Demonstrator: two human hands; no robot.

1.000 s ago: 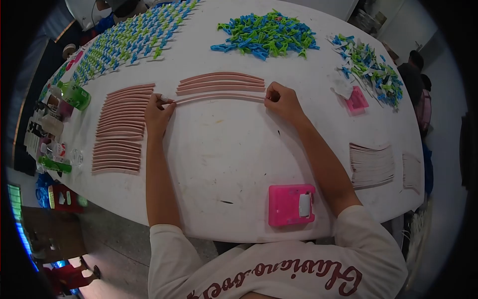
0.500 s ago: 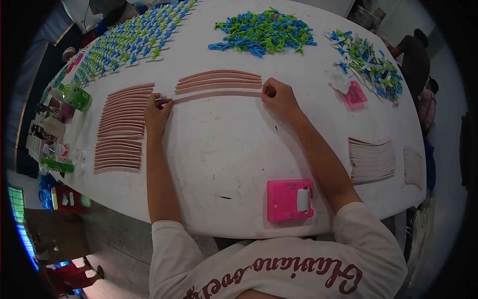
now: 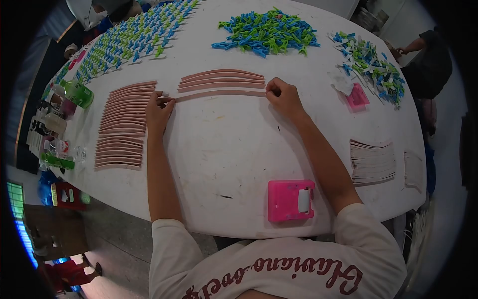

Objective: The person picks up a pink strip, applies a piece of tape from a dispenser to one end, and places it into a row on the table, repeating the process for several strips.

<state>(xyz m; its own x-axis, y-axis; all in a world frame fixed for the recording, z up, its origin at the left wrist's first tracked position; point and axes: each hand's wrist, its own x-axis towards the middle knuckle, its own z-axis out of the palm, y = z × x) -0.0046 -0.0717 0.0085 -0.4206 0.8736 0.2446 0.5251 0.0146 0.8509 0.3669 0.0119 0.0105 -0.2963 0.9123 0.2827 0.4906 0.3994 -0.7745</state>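
A thin pinkish-brown strip stretches between my two hands, close to the white table top. My left hand pinches its left end, beside a dense row of similar strips. At the other end, my right hand is closed with thumb and fingers together on the strip. Just beyond it lie several more matching strips, side by side and slightly apart from the held one. A pink box with a pale roller stands near the table's front edge, left of my right forearm.
Blue and green clips form a pile at the back, rows at far left and another heap at right. Pale strips, a small pink tray and a green bottle also sit here. Another person is at right.
Both hands keep their hold on the strip's ends, nearly still. The view has shifted slightly. At right, the other person has moved closer to the table, an arm reaching toward it.
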